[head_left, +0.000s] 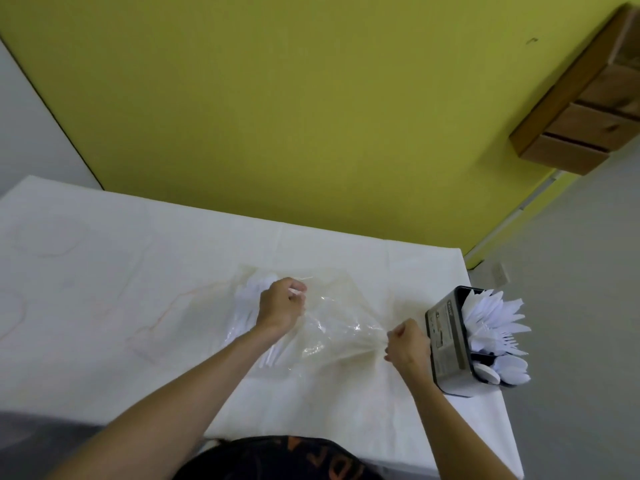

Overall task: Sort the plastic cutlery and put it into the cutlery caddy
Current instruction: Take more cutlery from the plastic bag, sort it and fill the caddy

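Now, holding a clear plastic bag [332,317] down on the white counter [104,271] with both hands. Left hand [282,303] curled tight, pinching the bag's left part right over the loose plastic cutlery [246,306], white pieces bunched inside at that left end. Right hand [407,344] fisted round the gathered right end of the bag, film stretched between the two. Just right of that fist, the dark cutlery caddy [446,344], upright at the counter's right edge, already stocked: forks [509,337] and other white pieces toward the far end, spoons [509,367] at the near end. Beyond, yellow-green wall [311,116]; wooden drawers [588,109] far right.
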{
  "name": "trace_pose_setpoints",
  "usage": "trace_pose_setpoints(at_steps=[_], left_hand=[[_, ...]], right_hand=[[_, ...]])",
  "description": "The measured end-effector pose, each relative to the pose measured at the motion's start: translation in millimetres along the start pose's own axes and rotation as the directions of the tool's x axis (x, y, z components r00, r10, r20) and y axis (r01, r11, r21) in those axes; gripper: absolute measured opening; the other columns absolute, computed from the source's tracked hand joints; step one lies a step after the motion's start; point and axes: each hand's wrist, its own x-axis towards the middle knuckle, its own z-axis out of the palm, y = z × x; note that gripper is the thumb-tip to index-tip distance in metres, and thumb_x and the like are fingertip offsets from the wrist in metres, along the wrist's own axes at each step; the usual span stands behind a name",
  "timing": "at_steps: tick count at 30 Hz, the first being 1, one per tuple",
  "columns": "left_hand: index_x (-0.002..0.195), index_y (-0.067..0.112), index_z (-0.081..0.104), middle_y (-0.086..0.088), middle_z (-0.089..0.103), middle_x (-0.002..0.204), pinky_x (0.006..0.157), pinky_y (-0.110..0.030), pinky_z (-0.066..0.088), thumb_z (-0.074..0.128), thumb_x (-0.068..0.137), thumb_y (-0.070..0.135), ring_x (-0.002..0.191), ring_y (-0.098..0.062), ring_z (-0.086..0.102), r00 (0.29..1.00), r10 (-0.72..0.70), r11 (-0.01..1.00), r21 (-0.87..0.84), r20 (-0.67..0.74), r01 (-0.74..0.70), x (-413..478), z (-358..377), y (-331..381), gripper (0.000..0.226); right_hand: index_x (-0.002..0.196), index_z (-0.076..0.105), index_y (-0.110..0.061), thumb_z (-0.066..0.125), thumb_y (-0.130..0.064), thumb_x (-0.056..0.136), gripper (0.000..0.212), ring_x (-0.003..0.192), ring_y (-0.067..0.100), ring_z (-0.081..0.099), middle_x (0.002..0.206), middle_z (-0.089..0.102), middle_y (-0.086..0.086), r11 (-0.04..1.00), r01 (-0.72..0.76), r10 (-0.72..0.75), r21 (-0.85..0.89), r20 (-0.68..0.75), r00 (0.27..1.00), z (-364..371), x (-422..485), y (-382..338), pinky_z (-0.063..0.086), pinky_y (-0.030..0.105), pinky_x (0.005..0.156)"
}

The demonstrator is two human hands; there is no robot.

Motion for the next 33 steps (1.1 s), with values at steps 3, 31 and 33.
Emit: trace_pose_setpoints(at_steps=[3, 31, 33], left_hand=[[0.085, 0.013, 0.064, 0.004, 0.062, 0.067, 0.061, -0.018, 0.047, 0.052, 0.089, 0.005, 0.071, -0.016, 0.063, 0.991, 0.126, 0.985, 0.113, 0.044, -0.131, 4.0, -3.8, 9.7, 0.014], [0.148, 0.036, -0.02, 0.009, -0.031, 0.155, 0.112, -0.064, -0.003, 0.008, 0.093, 0.064, 0.144, -0.026, -0.026, 0.896, -0.353, 0.798, 0.587, 0.268, 0.139, -11.3, 8.6, -72.6, 0.067], [0.147, 0.037, -0.021, 0.009, -0.032, 0.154, 0.111, -0.063, -0.005, 0.007, 0.091, 0.068, 0.143, -0.026, -0.028, 0.898, -0.356, 0.799, 0.583, 0.257, 0.15, -10.3, 12.8, -71.4, 0.07]], right_hand=[[0.097, 0.053, -0.006, 0.054, -0.009, 0.093, 0.005, 0.08, 0.027, 0.061, 0.096, 0.063, 0.012, 0.993, 0.059, -0.062, -0.102, -0.03, 0.998, -10.0, -6.8, -11.1, 0.055, 0.04, 0.068], [0.08, 0.06, -0.007, 0.043, -0.012, 0.102, 0.028, 0.083, 0.023, 0.069, 0.078, 0.072, 0.009, 0.885, -0.016, -0.196, 0.466, 0.404, 0.893, -64.7, -39.8, -22.9, 0.054, 0.028, 0.065], [0.084, 0.058, -0.004, 0.042, -0.013, 0.103, 0.027, 0.09, 0.025, 0.07, 0.079, 0.074, 0.005, 0.898, 0.086, -0.232, 0.431, 0.298, 0.926, -57.1, -41.4, -17.3, 0.055, 0.031, 0.074]])
